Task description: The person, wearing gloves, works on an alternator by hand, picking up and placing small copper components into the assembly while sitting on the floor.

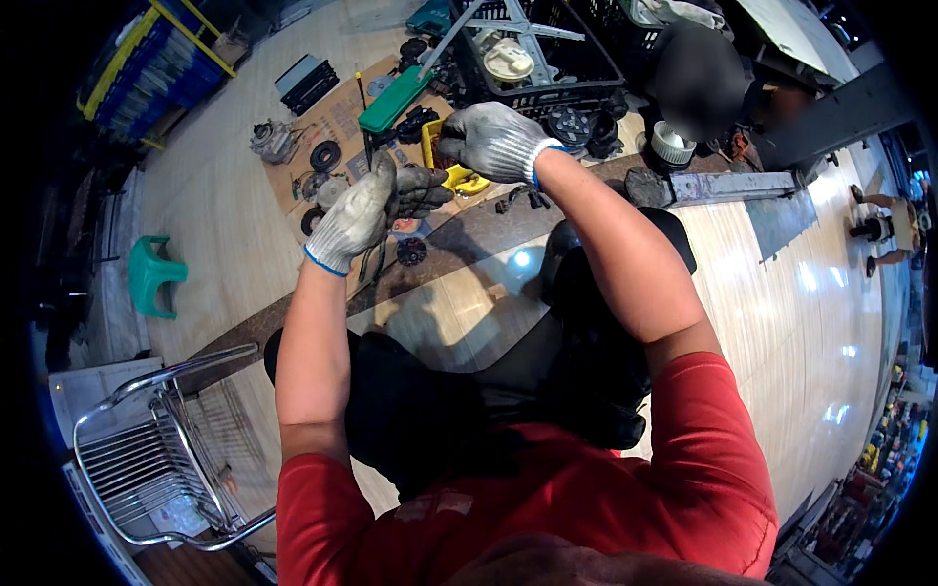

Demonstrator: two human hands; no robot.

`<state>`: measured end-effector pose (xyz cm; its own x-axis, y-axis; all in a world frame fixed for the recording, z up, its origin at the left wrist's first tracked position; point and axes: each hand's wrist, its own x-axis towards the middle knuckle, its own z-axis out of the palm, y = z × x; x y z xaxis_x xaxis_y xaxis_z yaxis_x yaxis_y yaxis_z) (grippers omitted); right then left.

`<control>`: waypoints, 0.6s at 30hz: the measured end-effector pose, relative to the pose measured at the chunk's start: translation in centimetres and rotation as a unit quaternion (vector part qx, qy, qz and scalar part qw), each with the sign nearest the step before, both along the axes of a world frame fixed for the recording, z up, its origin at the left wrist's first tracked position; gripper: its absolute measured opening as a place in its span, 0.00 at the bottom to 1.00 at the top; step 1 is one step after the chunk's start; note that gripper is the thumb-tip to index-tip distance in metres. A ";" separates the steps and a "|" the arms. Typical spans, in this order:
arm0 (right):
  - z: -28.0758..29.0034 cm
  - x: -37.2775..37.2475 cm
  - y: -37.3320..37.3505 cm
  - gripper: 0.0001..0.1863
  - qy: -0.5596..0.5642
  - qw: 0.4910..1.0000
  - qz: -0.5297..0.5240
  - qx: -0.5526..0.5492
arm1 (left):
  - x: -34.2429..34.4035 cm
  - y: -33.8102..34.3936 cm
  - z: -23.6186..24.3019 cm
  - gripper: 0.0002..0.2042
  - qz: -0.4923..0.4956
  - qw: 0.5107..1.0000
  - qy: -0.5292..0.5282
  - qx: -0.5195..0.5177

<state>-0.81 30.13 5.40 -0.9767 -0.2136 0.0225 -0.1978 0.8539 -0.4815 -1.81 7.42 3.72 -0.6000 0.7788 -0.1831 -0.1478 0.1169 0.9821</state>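
Observation:
My left hand (354,220), in a grimy white glove, is closed around something dark and thin that I cannot make out clearly; dark strips hang below it. My right hand (496,142), also gloved, has its fingers curled over a yellow tray (435,146); whatever they hold is hidden. Above my hands lies a green case (389,103) on a cardboard sheet (342,112) strewn with dark parts, including a black ring (324,156) and a metal casting (274,142). A black disc-like part (412,252) lies below my left hand.
A black crate (552,93) holds metal pieces. A grey steel beam (733,184) runs right of the parts. A green stool (156,275) and chrome chair (147,454) are left; blue stacked items (147,68) are upper left. Another person (894,230) is at the far right.

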 end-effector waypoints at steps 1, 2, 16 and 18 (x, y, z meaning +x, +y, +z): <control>0.2 0.2 -0.2 0.18 0.004 1.000 -0.018 -0.010 | -0.5 -0.3 -0.4 0.52 -0.023 1.000 0.001 -0.017; 0.2 0.2 -0.2 0.18 0.003 0.999 -0.021 -0.026 | -0.5 -0.1 -0.5 0.53 0.007 1.000 -0.010 -0.003; 0.3 1.9 -2.8 0.18 -0.038 0.990 0.028 -0.131 | -1.0 1.2 -0.3 0.52 0.218 0.893 -0.208 0.333; 0.2 1.9 -2.9 0.18 -0.049 0.989 0.029 -0.140 | -1.0 1.0 -0.2 0.48 0.216 0.878 -0.222 0.364</control>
